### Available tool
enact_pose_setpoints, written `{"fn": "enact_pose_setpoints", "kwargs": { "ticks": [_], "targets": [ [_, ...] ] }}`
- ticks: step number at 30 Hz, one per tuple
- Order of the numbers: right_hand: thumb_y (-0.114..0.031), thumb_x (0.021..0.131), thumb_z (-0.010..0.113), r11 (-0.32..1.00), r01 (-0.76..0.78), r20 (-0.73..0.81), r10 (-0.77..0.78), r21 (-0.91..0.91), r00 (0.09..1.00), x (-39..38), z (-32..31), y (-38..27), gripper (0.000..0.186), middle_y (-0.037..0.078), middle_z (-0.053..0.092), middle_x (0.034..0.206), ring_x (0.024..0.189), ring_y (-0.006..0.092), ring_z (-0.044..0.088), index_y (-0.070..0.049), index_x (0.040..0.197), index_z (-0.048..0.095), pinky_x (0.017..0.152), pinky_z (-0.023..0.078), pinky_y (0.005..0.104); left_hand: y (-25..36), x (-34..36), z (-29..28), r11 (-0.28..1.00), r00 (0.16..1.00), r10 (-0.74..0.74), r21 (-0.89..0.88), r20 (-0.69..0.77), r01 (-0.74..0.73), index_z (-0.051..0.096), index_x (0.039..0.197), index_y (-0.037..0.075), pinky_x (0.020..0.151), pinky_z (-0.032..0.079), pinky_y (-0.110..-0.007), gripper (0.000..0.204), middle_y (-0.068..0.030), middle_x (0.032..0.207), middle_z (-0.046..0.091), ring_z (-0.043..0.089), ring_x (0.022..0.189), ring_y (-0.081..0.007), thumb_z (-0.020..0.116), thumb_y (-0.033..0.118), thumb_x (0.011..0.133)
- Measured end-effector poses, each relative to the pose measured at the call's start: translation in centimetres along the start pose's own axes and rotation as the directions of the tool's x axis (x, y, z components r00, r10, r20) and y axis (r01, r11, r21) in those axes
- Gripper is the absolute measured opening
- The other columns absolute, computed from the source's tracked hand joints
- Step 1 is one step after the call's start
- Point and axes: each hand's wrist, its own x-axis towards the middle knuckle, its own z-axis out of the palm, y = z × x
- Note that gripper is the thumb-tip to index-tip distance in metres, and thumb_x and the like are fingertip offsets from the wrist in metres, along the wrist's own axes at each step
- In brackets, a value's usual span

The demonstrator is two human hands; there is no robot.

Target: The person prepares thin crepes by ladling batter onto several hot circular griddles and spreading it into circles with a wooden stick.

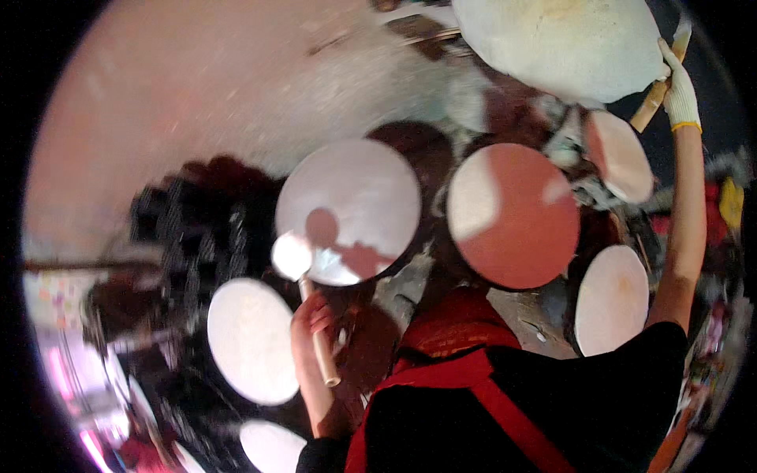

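Note:
In my bare left hand (312,317) is a mallet (323,355) with a round white head and a pale wooden handle, the fingers wrapped round the handle. Its head is up beside the lower left rim of a large round pale drum (355,189); whether they touch I cannot tell. My right hand (680,91) wears a white knit glove with a yellow cuff and reaches far to the upper right. The fingers close round a flat wooden-handled tool (650,108) with a pale tip, next to the edge of a big whitish drumhead (568,47).
Another round drum (520,229), partly in reddish shadow, stands in front of me. Smaller pale discs stand at the right (613,299), upper right (627,154) and left (251,339). Dark stacked objects (197,213) lie at the left, beside a bare floor (189,94).

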Motion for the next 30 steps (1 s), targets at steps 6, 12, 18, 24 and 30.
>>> {"fn": "enact_pose_setpoints", "kwargs": {
  "ticks": [6, 12, 18, 24, 30],
  "targets": [
    [-0.022, 0.083, 0.066, 0.988, -0.035, -0.252, 0.072, 0.150, 0.965, 2.7, -22.6, -0.4, 0.017, 0.003, 0.064, 0.085, 0.071, 0.0171, 0.061, -0.011, 0.094, 0.062, 0.058, 0.050, 0.0295, -0.6, 2.2, 0.5, 0.992, 0.991, -0.097, -0.072, 0.090, 0.103, 0.044, 0.112, -0.006, 0.044, 0.034, -0.019, 0.023, -0.0035, 0.068, 0.041, 0.036, 0.052, -0.0096, 0.035, 0.009, 0.097],
    [-0.028, 0.087, 0.060, 0.936, -0.185, -0.444, 0.308, 0.298, 0.841, 1.3, -35.9, 13.1, 0.015, -0.002, 0.060, 0.069, 0.052, 0.0164, 0.054, -0.014, 0.085, 0.061, 0.045, 0.043, 0.0288, -8.4, 1.1, 6.9, 0.996, 0.999, 0.042, -0.074, 0.018, -0.041, 0.037, 0.116, -0.009, 0.049, 0.036, -0.023, 0.029, -0.0044, 0.070, 0.039, 0.039, 0.058, -0.0123, 0.036, 0.013, 0.097],
    [-0.031, 0.084, 0.065, 0.935, -0.176, -0.789, 0.355, 0.309, 0.501, -1.6, -47.3, 32.6, 0.029, 0.006, 0.060, 0.073, 0.059, 0.0186, 0.058, -0.003, 0.091, 0.060, 0.056, 0.050, 0.0332, -10.6, 1.3, 8.2, 0.935, 0.961, 0.270, 0.254, -0.063, -0.246, 0.036, 0.126, -0.010, 0.074, 0.044, -0.027, 0.037, -0.0182, 0.101, 0.050, 0.052, 0.083, -0.0185, 0.034, 0.013, 0.098],
    [-0.012, 0.081, 0.065, 0.958, -0.275, -0.914, 0.185, 0.085, 0.361, -3.0, -42.5, 35.7, 0.021, 0.010, 0.063, 0.080, 0.064, 0.0186, 0.059, 0.002, 0.092, 0.055, 0.059, 0.051, 0.0350, -16.8, 0.1, 11.2, 0.506, 0.710, 0.705, 0.699, 0.003, -0.505, 0.035, 0.128, -0.013, 0.065, 0.045, -0.025, 0.040, -0.0190, 0.101, 0.054, 0.054, 0.077, -0.0165, 0.034, 0.014, 0.098],
    [-0.018, 0.083, 0.059, 0.982, -0.003, -0.857, 0.166, 0.189, 0.487, -4.6, -46.9, 35.9, 0.019, 0.009, 0.061, 0.084, 0.062, 0.0223, 0.059, -0.008, 0.099, 0.057, 0.052, 0.048, 0.0334, -18.0, -1.2, 12.0, 0.351, 0.645, 0.761, 0.791, 0.070, -0.501, 0.036, 0.128, -0.013, 0.056, 0.045, -0.022, 0.040, -0.0176, 0.099, 0.057, 0.054, 0.070, -0.0139, 0.036, 0.014, 0.097]
  ]
}}
